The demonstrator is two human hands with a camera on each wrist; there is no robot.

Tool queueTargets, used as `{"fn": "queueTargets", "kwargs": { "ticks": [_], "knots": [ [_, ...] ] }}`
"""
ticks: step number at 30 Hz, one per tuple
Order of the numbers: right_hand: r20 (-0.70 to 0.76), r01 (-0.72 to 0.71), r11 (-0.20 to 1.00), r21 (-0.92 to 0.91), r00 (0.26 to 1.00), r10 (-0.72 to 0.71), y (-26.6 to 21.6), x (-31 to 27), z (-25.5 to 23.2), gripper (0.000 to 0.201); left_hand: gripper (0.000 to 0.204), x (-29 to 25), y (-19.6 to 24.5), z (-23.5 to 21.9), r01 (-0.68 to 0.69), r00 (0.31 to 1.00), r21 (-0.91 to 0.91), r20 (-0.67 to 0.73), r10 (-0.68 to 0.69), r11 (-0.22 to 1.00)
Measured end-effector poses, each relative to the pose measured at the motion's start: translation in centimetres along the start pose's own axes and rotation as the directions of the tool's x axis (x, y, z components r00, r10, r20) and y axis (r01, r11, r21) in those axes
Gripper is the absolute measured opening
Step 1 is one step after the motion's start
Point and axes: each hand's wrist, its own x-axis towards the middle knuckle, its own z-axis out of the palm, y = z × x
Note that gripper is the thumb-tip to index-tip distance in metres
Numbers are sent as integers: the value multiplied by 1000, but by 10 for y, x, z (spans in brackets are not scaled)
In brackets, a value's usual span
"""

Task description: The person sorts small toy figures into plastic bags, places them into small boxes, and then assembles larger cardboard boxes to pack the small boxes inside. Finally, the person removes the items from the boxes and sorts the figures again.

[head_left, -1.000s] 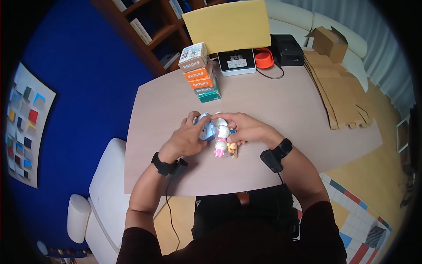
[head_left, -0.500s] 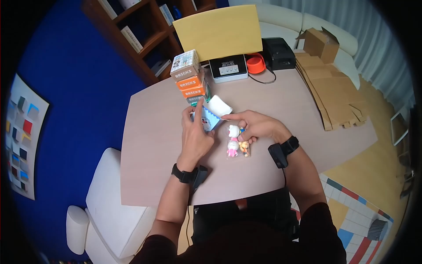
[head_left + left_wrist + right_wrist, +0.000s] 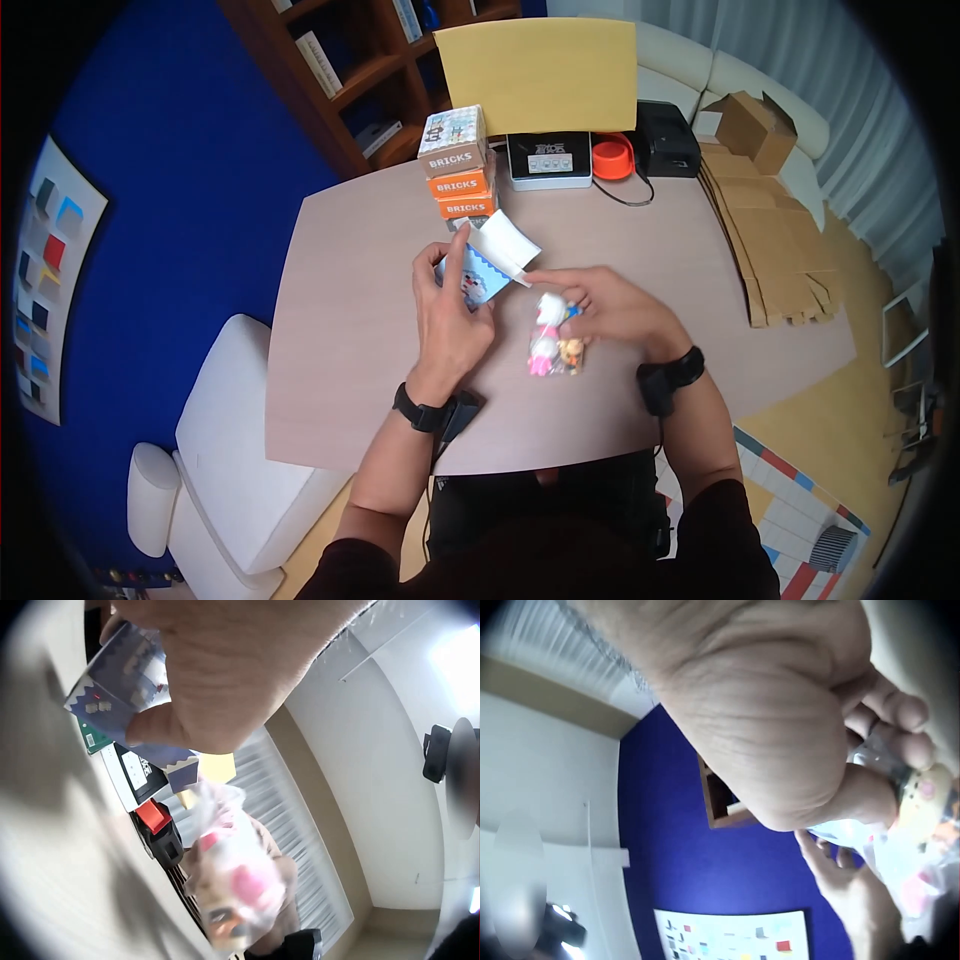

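My left hand [image 3: 452,325] grips a small light-blue carton [image 3: 484,284] with a picture on its side. The carton's white lid flap [image 3: 508,241] stands open, pointing away from me. My right hand [image 3: 636,312] pinches a clear plastic bag of small toy figures [image 3: 545,350], among them white, pink and orange-yellow ones. Its index finger stretches out to the corner of the carton by the flap. In the left wrist view the bag [image 3: 244,881] hangs blurred beside the carton [image 3: 112,679]. The carton's inside is hidden.
Behind the carton stands a stack of boxes [image 3: 458,158] marked BRICKS. Farther back are a black-and-white box [image 3: 550,163], a red round object [image 3: 613,157], a black device [image 3: 667,138] and a yellow board [image 3: 540,75]. Flattened cardboard [image 3: 770,230] lies at the right.
The carton's white flap has come into view, folded open. My right hand has drawn the bag of figures right, away from the carton. The left hand has turned with the carton.
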Motion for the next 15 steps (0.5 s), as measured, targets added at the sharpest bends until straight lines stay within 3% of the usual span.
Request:
{"fn": "queueTargets", "kwargs": {
  "ticks": [1, 2, 3, 5, 6, 7, 9, 10, 12, 15],
  "knots": [
    [25, -60, 954, 295, 998, 55, -2, -4, -7, 76, 101, 0, 2, 0, 2, 1000, -7, 0, -2, 1000],
    [-51, 4, 898, 440, 998, 21, -4, -8, -9, 52, 101, -1, 4, 0, -41, 999, 9, 4, 41, 999],
    [-52, -1, 899, 437, 998, 26, -3, -7, -8, 52, 102, -2, 7, 0, -83, 997, 25, 9, 83, 996],
    [-407, 207, 823, 529, 913, 31, -1, 1, -3, 44, 102, -4, 13, 0, -118, 993, 37, 26, 117, 992],
    [-480, 252, 814, 523, 877, 37, -2, 2, -2, 35, 102, -5, 15, 1, -153, 988, 56, 44, 151, 987],
    [-482, 252, 814, 523, 876, 38, 1, 4, -1, 35, 102, -6, 16, 1, -154, 987, 54, 45, 152, 987],
    [-615, 300, 826, 477, 786, 69, 11, 10, 2, 37, 102, -7, 17, 1, -176, 983, 96, 79, 168, 980],
    [-615, 301, 826, 476, 785, 68, 11, 13, 6, 37, 102, -8, 18, 2, -177, 982, 96, 78, 170, 980],
    [-716, 342, 831, 439, 692, 93, 11, 18, 18, 38, 98, -9, 19, 3, -173, 979, 76, 123, 163, 982],
    [-744, 383, 841, 383, 668, 35, 6, 20, 31, 39, 100, -10, 21, 6, -188, 976, 64, 121, 179, 980]
  ]
}}
